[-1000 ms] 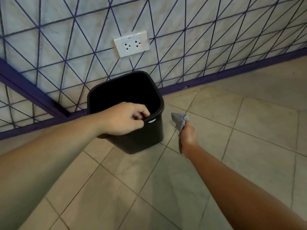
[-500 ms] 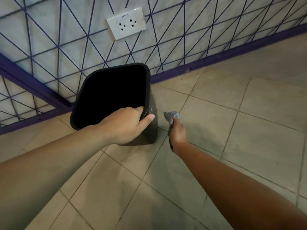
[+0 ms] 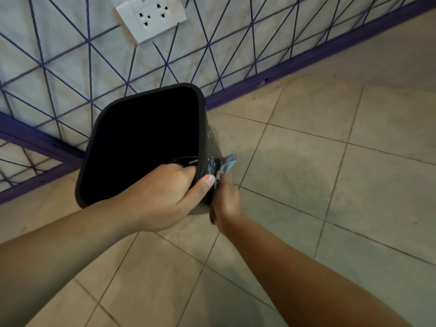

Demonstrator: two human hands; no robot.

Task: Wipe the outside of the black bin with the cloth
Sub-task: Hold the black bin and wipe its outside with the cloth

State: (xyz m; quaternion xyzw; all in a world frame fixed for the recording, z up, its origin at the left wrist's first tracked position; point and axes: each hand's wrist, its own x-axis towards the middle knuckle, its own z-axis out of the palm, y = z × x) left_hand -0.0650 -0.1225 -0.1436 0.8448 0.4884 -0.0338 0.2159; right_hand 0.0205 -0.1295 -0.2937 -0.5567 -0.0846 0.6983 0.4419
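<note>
Nearest the cam we've got both forearms coming in from the bottom corners over the beige tiled floor (image 3: 306, 166). Our left hand (image 3: 162, 197) grips the black bin (image 3: 141, 142) at the near right corner of its rim: fingers curled over the lip into the dark inside, thumb laid on the outside wall w/ the nail facing up. Left grip = holding the bin.

Just right of that, our right hand (image 3: 226, 199) pinches a small blue-grey cloth (image 3: 225, 165), bunched, and holds it against the bin's right outer wall, low on the near corner. One corner of the cloth sticks up and out past the fingers. Right grip = holding the cloth; exact finger layout hidden behind the hand, can't tell more. Pale scuff marks show on that wall just above the cloth.

Bin sits on the floor tilted, opening turned toward the cam, interior reads as plain black. Its far edge is close to the wall; can't tell if touching.

Behind: pale wall (image 3: 59, 67) w/ purple diagonal line pattern, purple skirting strip (image 3: 330, 53) along the base, and a white double socket plate (image 3: 151, 16) above the bin.
</note>
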